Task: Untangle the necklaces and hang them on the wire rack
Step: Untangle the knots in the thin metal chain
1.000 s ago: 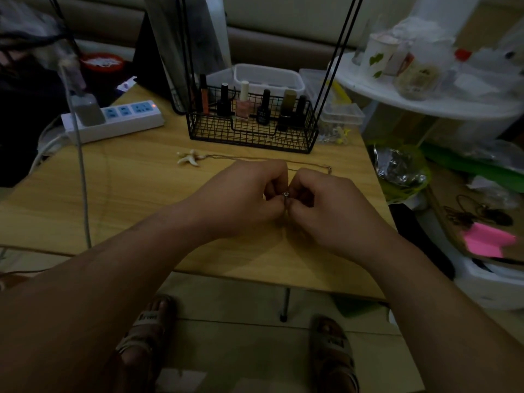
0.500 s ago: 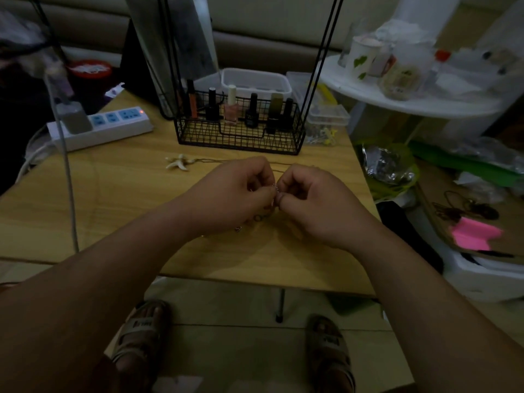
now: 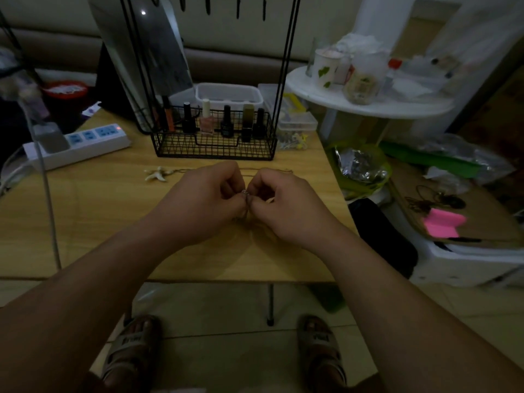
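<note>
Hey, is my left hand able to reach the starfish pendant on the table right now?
Probably yes: the starfish pendant lies on bare table just left of the left hand, nothing between them. But that hand pinches the chain tangle, so it must let go first.

What cannot be made out

The tangle (image 3: pixel 246 197) pinched between the left hand (image 3: pixel 207 205) and right hand (image 3: pixel 286 207) is too small and dim to trace. The starfish necklace (image 3: pixel 156 175) runs its chain behind the left hand. The wire rack (image 3: pixel 215 148) beyond both hands is cut off at the top edge.
</note>
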`<state>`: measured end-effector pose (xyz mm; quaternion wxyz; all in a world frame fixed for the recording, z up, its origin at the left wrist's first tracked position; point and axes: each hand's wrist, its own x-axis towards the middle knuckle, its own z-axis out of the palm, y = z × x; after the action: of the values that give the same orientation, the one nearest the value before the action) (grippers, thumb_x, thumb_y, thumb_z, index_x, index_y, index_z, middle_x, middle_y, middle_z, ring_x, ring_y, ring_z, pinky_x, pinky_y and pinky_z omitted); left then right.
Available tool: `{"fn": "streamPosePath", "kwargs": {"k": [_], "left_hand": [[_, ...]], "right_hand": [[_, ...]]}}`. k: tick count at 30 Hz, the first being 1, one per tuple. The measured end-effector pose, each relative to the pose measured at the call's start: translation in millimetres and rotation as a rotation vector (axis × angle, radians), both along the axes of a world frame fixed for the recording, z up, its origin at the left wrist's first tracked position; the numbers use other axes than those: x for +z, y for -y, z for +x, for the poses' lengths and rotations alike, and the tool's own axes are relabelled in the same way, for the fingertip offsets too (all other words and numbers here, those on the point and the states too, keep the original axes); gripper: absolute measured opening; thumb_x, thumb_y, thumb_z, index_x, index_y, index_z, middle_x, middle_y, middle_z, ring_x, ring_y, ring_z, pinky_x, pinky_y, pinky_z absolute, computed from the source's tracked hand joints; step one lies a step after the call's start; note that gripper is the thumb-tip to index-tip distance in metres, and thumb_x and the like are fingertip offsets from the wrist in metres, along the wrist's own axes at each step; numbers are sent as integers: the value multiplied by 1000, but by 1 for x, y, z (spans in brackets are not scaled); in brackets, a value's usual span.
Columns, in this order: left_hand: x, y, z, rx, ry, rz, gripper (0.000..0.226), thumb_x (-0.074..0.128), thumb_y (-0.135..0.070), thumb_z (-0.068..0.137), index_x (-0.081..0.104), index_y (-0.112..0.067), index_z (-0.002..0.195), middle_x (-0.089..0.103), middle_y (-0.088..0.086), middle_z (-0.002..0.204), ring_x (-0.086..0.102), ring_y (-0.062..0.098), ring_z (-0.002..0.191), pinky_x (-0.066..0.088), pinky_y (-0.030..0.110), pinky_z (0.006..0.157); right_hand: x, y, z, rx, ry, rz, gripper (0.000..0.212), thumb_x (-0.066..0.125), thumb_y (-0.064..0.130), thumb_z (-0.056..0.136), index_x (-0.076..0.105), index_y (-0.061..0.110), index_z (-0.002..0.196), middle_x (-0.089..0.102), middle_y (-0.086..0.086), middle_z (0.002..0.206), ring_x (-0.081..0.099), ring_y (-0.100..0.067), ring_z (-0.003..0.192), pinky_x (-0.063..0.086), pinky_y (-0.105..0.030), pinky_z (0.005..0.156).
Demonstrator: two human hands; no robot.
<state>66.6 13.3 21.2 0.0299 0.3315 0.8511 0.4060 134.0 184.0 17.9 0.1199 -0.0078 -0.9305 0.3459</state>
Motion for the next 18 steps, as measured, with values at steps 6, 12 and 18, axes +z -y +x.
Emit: {"fn": "streamPosePath", "kwargs": {"k": [6, 12, 18], "left_hand": [[4, 5, -1, -1, 137, 66, 7, 73, -21, 92, 68, -23, 88, 76, 1, 79, 76, 18, 74, 64, 54, 73], [12, 11, 1, 13, 88, 1, 11, 75, -22, 91, 64, -20, 90, 74, 1, 76, 73, 13, 69, 64, 49, 68], [27, 5, -7, 6, 196, 42, 13, 74, -17, 94, 63, -11, 97, 73, 12, 80, 74, 18, 67, 56, 25, 49]], "right_hand": [[1, 3, 2, 6, 47, -160, 5, 72, 25, 93, 68, 22, 94, 71, 5, 87, 66, -9, 82, 56, -34, 72], [13, 0, -4, 75, 122, -207, 3, 72, 22, 94, 71, 20, 96, 76, 1, 91, 72, -16, 89, 59, -46, 84], [28, -8, -18, 106, 177, -245, 4, 70, 20, 95, 70, 17, 98, 75, -2, 96, 70, -19, 92, 57, -41, 83]]}}
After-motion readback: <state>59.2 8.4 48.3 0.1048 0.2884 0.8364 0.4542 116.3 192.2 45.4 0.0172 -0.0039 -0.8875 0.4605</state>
